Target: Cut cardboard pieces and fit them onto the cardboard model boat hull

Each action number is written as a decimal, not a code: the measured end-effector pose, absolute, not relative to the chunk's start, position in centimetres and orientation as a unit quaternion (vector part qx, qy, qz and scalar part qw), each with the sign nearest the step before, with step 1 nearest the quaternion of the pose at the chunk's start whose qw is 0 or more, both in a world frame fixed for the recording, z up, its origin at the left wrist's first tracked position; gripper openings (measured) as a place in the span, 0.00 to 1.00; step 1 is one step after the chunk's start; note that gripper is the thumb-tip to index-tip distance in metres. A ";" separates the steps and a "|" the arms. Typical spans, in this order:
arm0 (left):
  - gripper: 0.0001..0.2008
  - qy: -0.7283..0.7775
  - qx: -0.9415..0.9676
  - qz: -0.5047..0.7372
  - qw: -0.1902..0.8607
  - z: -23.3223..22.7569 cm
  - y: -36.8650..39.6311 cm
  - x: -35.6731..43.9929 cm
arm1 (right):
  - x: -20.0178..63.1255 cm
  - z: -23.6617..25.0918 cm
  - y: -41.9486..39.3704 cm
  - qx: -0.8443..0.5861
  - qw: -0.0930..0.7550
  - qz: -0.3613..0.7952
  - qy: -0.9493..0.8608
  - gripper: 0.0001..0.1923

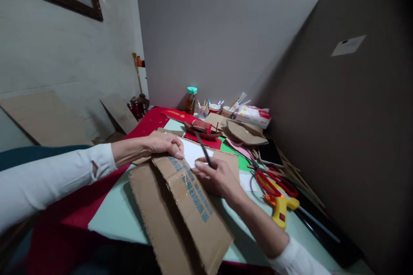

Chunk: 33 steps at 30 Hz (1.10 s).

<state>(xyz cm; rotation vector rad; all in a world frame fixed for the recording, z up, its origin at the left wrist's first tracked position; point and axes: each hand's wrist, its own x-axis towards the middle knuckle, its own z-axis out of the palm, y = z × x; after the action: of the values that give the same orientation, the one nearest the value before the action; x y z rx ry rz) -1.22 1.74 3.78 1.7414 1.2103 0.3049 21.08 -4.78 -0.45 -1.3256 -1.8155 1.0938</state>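
Note:
My left hand [163, 144] lies flat, fingers pressing down on a white paper sheet [192, 153] that rests on a folded brown cardboard piece [185, 206] with blue print. My right hand [215, 178] grips a dark pen [203, 148], its lower end on the paper's right edge. Both arms wear white sleeves. The cardboard lies on a pale green mat [118, 215] over red cloth.
Red-handled scissors [274, 182] and a yellow glue gun [280, 208] lie to the right. A dark phone [269, 152], cardboard cut-outs [245, 133], a red model boat [203, 129], cups of pens [213, 107] and a jar [191, 99] stand behind. Grey partition boards [338, 116] wall the back and right.

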 end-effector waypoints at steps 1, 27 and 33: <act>0.08 0.505 0.708 0.141 0.473 3.0 1.5 -1.7 | 22.2 -0.3 -4.7 -0.518 0.307 0.394 -0.694 0.20; 0.16 0.468 0.872 0.052 0.135 -0.7 -4.0 3.3 | 19.8 -2.3 -8.9 -0.536 0.069 0.059 -0.839 0.21; 0.12 0.526 0.847 -0.005 0.077 -2.4 -5.2 3.6 | 19.8 -2.8 -8.4 -0.499 0.044 0.082 -0.861 0.19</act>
<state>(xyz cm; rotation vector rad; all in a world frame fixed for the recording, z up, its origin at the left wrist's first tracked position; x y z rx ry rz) 3.65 -5.24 -2.45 2.5375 1.5770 -0.0141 19.85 -8.40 -2.77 -1.5259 -2.6322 0.2494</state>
